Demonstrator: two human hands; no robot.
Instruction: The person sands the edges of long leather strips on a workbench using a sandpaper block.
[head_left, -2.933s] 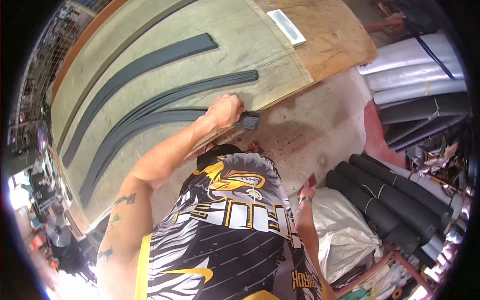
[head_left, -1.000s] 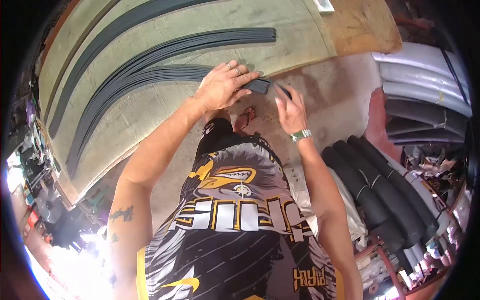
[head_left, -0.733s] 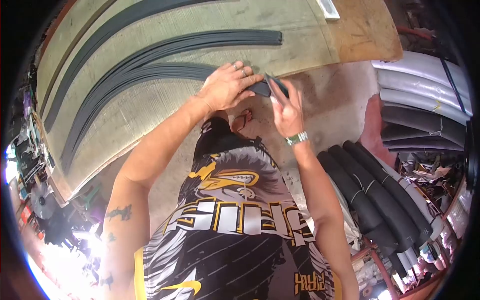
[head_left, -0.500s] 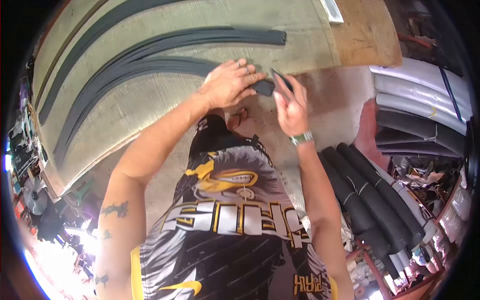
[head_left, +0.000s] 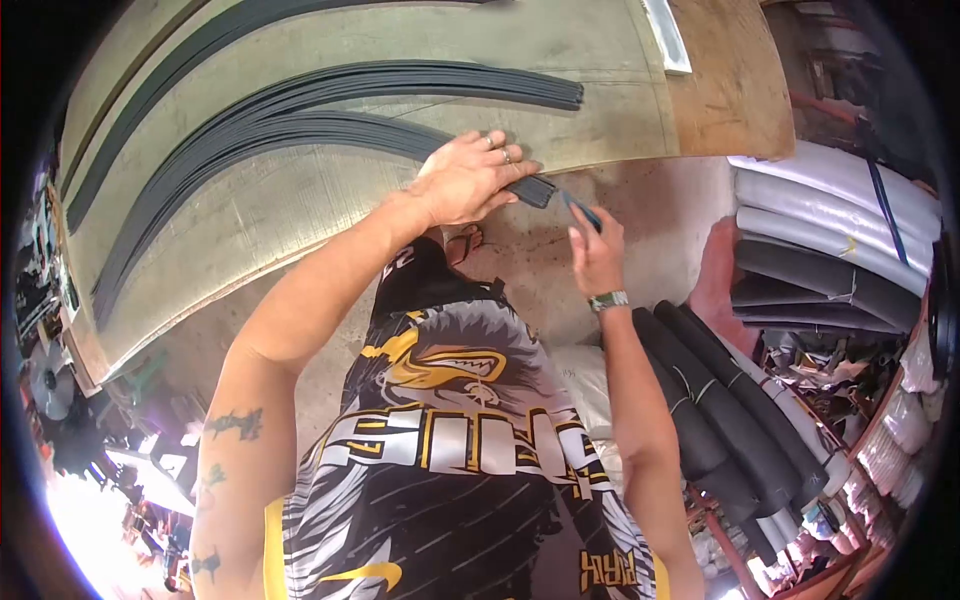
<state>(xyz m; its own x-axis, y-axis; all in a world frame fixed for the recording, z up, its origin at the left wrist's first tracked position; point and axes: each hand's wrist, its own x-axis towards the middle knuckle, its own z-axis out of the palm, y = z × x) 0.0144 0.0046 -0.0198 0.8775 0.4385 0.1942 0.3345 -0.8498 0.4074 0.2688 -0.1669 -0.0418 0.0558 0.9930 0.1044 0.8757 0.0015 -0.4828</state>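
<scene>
My left hand point(head_left: 468, 178) presses over a bundle of dark grey foam-like strips point(head_left: 350, 130), with its fingers closed around the bundle near one end. The cut-looking end point(head_left: 537, 192) sticks out past my fingers, beyond the table's near edge, and its thin layers show. Just to the right of that end, my right hand point(head_left: 598, 258) is closed on a knife point(head_left: 580, 209). The blade points up and left, a small gap away from the strips. A second curved bundle of grey strips point(head_left: 430, 80) lies farther back on the table.
More long strips point(head_left: 200, 62) curve along the far left of the table point(head_left: 620, 120). A pale metal-like bar point(head_left: 668, 40) lies at the back right. Rolled black sheets point(head_left: 720, 400) and stacked silvery rolls point(head_left: 830, 200) stand on the right. A foot point(head_left: 466, 243) shows below the table edge.
My right hand has moved down and slightly right with the knife, away from the strip end. My left hand stays on the bundle. The camera view has shifted a little.
</scene>
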